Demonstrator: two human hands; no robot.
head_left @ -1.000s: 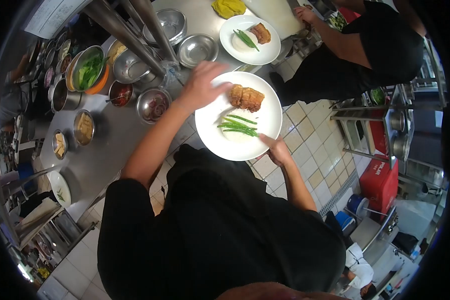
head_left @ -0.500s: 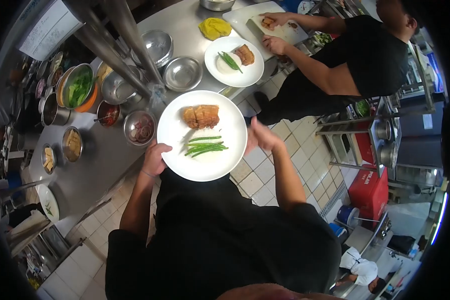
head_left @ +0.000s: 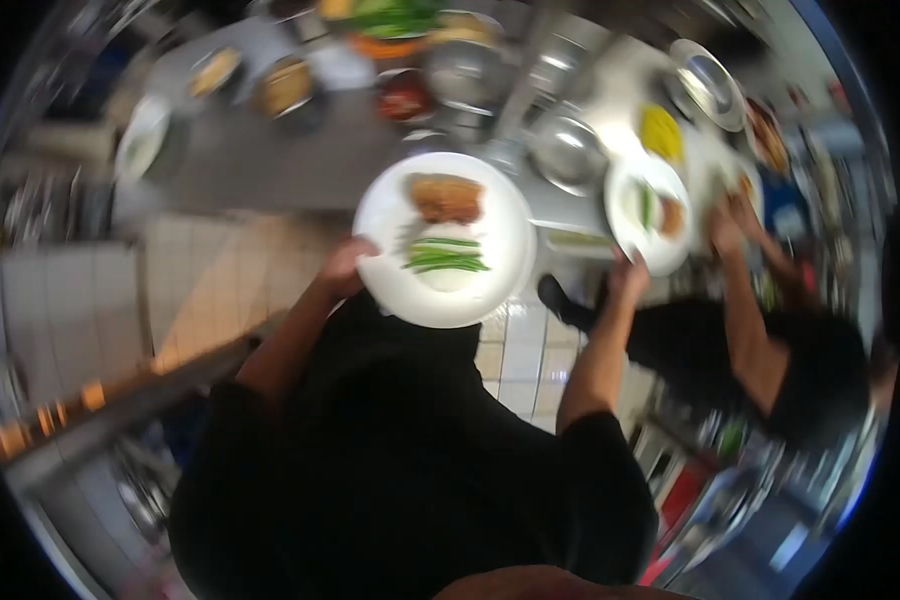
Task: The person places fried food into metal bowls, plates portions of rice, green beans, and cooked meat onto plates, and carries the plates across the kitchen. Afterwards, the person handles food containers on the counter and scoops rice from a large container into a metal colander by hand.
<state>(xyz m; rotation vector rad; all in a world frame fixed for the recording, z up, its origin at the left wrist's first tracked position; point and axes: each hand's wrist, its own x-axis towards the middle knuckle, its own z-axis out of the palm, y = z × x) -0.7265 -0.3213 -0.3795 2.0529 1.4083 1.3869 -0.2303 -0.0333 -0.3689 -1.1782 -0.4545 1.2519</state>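
My left hand (head_left: 348, 267) grips the left rim of a white plate (head_left: 505, 255), held level in front of me. On this plate are a browned, crisp-looking piece of meat (head_left: 445, 198), a mound of white rice (head_left: 452, 282) and several green beans (head_left: 440, 258) across the rice. My right hand (head_left: 628, 273) is stretched out to the right, closed on the near rim of a second white plate (head_left: 626, 205). That plate bears green beans (head_left: 646, 208) and a browned piece of meat (head_left: 671, 216), both blurred. The fingers under both plates are hidden.
Along the steel counter (head_left: 240, 170) stand metal bowls (head_left: 568, 152), a bowl of red sauce (head_left: 403, 96), leafy greens (head_left: 390, 18) and a crumpled yellow thing (head_left: 660, 135). At right, a co-worker's hands (head_left: 727, 228) are over a board. Another white plate (head_left: 142, 140) lies far left.
The view has turned and blurred. My right hand has left the side of the first plate and reached right to the second plate's rim. My left hand still holds the first plate.
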